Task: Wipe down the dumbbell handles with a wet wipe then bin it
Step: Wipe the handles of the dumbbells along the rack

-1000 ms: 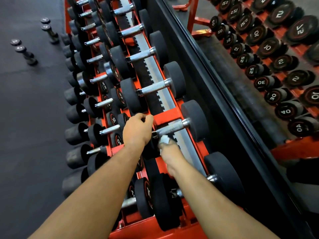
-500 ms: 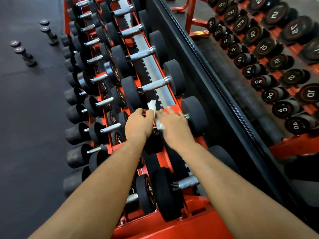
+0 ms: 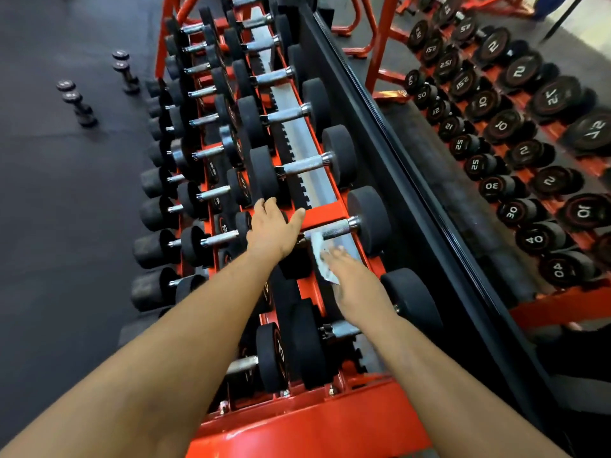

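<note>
Both bare forearms reach forward from the near edge of the red dumbbell rack (image 3: pixel 307 421) over its top tier. The left hand (image 3: pixel 272 231) lies palm down with its fingers straight and loosely spread, resting on the black head of a dumbbell at the front rail of the rack; its thumb points toward the red crossbar, and it holds nothing. The right hand (image 3: pixel 355 279) is just beside it, nearer the mirror (image 3: pixel 479 180), palm down and wrist nearly straight. Its fingers press the white wet wipe (image 3: pixel 321 256) from above; the hand is blurred, so it appears the fingers lie fairly flat rather than curled, though I cannot tell for certain. The wipe hangs crumpled below the knurled steel dumbbell handle (image 3: pixel 334 230), its upper edge touching the handle's left end, its lower corner sticking out by the wrist side of the palm. That handle spans the rack's top tier, its right head close to the mirror's black frame.
</note>
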`<action>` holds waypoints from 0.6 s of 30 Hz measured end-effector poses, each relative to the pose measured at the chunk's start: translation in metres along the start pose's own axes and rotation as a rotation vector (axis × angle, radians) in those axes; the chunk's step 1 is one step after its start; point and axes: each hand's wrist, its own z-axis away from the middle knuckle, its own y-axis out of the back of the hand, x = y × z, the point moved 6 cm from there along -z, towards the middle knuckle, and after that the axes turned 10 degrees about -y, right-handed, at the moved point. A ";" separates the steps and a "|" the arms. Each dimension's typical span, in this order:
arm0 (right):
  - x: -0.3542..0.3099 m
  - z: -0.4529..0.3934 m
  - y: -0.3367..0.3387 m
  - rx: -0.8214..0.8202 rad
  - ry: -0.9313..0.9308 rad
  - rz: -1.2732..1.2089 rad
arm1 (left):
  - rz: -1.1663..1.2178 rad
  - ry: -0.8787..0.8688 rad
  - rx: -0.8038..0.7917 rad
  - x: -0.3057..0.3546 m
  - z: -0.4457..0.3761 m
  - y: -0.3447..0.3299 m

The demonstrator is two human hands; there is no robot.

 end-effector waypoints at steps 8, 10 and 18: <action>0.017 0.093 -0.061 -0.001 0.177 0.551 | 0.201 -0.130 -0.010 -0.017 0.154 -0.054; 0.018 0.102 -0.065 0.038 0.174 0.624 | 0.248 -0.050 0.005 -0.015 0.159 -0.056; 0.012 0.118 -0.069 -0.016 0.131 0.677 | 0.150 0.087 -0.037 -0.004 0.151 -0.056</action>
